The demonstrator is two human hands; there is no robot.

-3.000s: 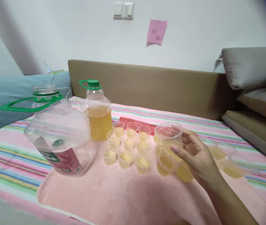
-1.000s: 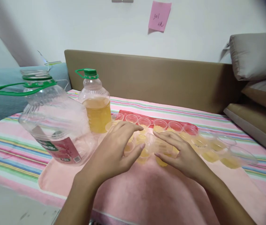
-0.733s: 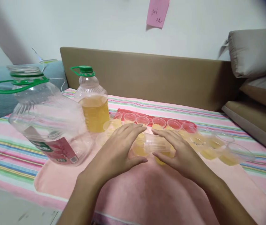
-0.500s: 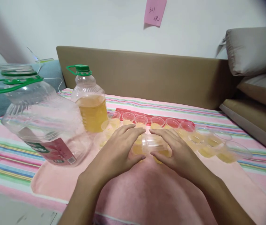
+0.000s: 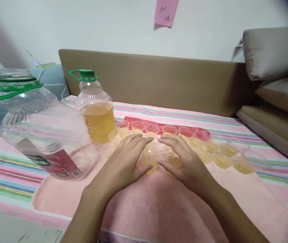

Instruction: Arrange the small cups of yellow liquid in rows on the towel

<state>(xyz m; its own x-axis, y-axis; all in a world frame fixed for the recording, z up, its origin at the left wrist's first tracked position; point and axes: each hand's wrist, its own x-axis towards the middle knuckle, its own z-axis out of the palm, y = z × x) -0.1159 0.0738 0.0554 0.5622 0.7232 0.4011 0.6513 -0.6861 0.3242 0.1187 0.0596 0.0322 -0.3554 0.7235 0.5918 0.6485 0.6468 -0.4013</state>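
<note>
Currently, our left hand [image 5: 127, 162] and right hand [image 5: 192, 162] curve, thumbs apart; whether either grips, we cannot tell | between them, one clear cup [image 5: 160, 152] is tipped sideways | part-filled cups [image 5: 169, 130] crowd around; a careless brush could topple some, spilling | capped jug [image 5: 99, 121] beyond

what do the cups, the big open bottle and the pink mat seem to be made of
Cups: likely thin plastic, smooth and glossy, going by their see-through walls and fine rims.
Open bottle: most likely clear, shiny plastic, with moulded ribs at its shoulder.
Pink mat: looks like soft, matte fabric, going by its gentle folds; the exact fibre can't be told.
</note>
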